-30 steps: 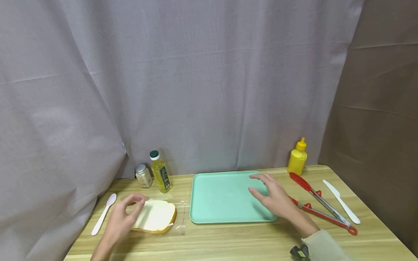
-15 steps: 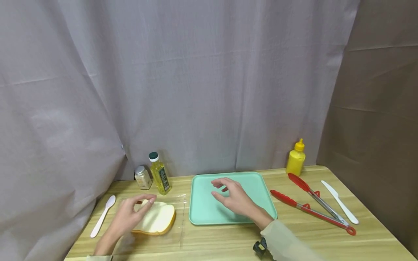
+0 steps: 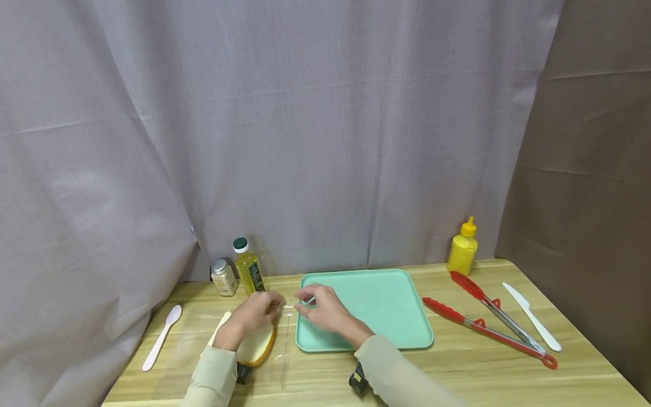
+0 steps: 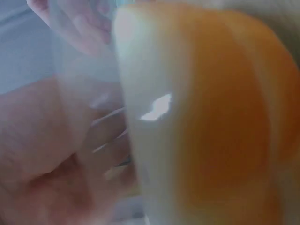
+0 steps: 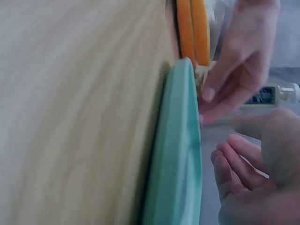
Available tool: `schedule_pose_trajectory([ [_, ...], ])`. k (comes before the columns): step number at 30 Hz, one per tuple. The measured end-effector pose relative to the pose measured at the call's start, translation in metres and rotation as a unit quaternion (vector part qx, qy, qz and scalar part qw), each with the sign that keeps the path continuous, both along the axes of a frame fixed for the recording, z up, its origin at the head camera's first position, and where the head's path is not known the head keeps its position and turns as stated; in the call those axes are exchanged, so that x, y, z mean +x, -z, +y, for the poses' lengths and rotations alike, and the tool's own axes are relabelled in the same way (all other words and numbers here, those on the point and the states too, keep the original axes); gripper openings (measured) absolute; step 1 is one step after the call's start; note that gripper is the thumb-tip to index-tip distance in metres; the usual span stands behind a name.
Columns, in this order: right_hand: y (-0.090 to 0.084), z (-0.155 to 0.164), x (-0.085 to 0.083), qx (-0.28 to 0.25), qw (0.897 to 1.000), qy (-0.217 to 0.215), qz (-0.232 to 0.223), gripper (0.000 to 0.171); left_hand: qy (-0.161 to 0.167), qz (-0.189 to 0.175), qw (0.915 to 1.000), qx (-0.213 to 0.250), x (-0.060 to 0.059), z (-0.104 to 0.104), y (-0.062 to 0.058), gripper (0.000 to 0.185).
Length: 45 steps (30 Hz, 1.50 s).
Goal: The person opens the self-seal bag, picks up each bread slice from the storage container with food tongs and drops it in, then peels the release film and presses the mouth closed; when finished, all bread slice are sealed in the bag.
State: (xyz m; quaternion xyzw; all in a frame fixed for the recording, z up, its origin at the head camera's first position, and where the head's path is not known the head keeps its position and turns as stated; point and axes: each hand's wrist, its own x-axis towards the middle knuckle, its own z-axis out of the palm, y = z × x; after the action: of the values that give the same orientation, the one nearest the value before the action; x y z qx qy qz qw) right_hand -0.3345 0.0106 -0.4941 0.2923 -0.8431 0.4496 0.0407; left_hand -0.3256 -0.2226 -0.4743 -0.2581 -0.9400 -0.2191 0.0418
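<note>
Where the two hands meet, low and left of centre in the head view, the left hand [image 3: 252,317] covers most of the bread [image 3: 256,346], which lies in a clear bag [image 3: 282,339] on the worktop [image 3: 458,367] just left of the tray [image 3: 386,305]. Only the bread's lower crust shows there. The left fingers seem to pinch the bag's edge, and the right hand [image 3: 320,308] pinches the same film just beside them, over the tray's left rim. The bag is nearly invisible, a few glints only. The left wrist view is a blur of bread [image 4: 201,117] behind plastic. In the right wrist view the tray [image 5: 176,154] is seen edge-on, and the right fingers [image 5: 234,164] are curled, their grip unclear.
</note>
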Motion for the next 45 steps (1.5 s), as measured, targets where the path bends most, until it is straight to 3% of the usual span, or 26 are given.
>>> schedule_pose_trajectory([
  [2,0.003,-0.007,-0.001,0.007,1.000,0.007,0.002,0.024,-0.019,0.000,0.9998,0.007,-0.003,0.003,0.005,0.006],
  [7,0.007,-0.023,-0.002,0.014,0.999,0.031,-0.003,0.023,-0.055,-0.018,0.9959,0.070,-0.005,0.003,0.014,0.012],
  [14,0.010,-0.037,-0.003,0.008,0.998,0.054,-0.040,0.022,-0.057,-0.026,0.9877,0.143,-0.006,-0.005,0.021,0.011],
  [25,0.014,-0.043,-0.007,-0.031,0.995,0.090,-0.037,0.007,-0.061,-0.029,0.9880,0.139,-0.013,-0.012,0.021,0.007],
  [34,0.014,-0.038,-0.007,-0.020,0.997,0.070,-0.015,0.008,-0.077,-0.020,0.9895,0.120,-0.007,-0.012,0.014,0.013],
  [39,0.017,-0.033,-0.003,-0.021,0.997,0.078,-0.014,0.010,-0.065,-0.028,0.9907,0.116,-0.005,-0.010,0.016,0.010],
  [45,0.017,-0.027,-0.004,-0.032,0.998,0.052,-0.019,0.011,-0.060,-0.043,0.9888,0.130,-0.007,-0.008,0.019,0.008],
])
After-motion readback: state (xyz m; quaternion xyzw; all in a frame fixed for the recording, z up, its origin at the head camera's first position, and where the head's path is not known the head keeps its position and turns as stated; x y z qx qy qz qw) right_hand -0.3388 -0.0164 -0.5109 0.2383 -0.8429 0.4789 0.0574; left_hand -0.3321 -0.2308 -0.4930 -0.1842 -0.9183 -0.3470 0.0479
